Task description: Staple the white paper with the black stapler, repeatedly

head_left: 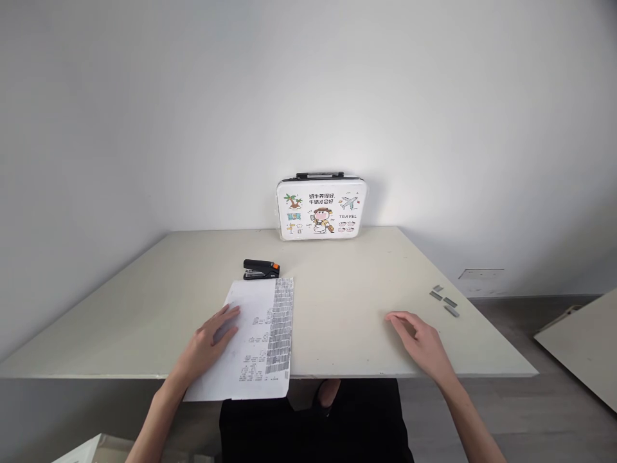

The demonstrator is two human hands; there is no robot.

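Observation:
My left hand [206, 344] lies on a sheet of printed paper [258, 308], fingers spread over its left part. Dense grey print runs down the sheet's right side, and its lower end hangs past the table's near edge. A black stapler [260, 269] with an orange patch rests just beyond the paper's far end. Over the right part of the table, my right hand [420, 342] has its thumb and forefinger together at the tips; nothing shows between them. Several short strips of staples [444, 300] lie farther right, apart from that hand.
A white case [321, 212] with cartoon prints and a black handle stands upright at the table's back, by the wall. The pale table [347, 302] ends close in front of my lap. A white panel [585, 341] is at the far right, beyond the table.

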